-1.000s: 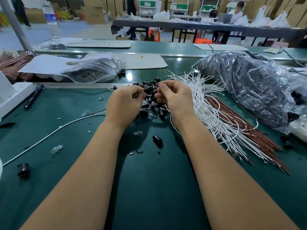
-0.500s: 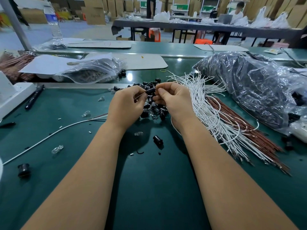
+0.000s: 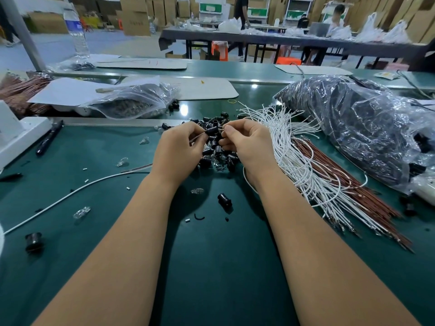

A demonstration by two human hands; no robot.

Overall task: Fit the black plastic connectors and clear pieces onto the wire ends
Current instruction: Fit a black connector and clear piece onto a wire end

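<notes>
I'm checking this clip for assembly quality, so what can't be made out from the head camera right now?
- Head view: whether the wire end is seated in the black connector; the left hand and right hand cover the joint.
- What the right hand's fingertips pinch: too small.
- Contents of the big plastic bag: dark shapes blurred by crinkled film.
- White box: cut off by the left edge.

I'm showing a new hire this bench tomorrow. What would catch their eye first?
Both hands, the left and the right, meet mid-bench, pinching a black connector above a pile of connectors. To the right fans a bundle of white wires, with a big plastic bag of dark parts behind it.
</notes>
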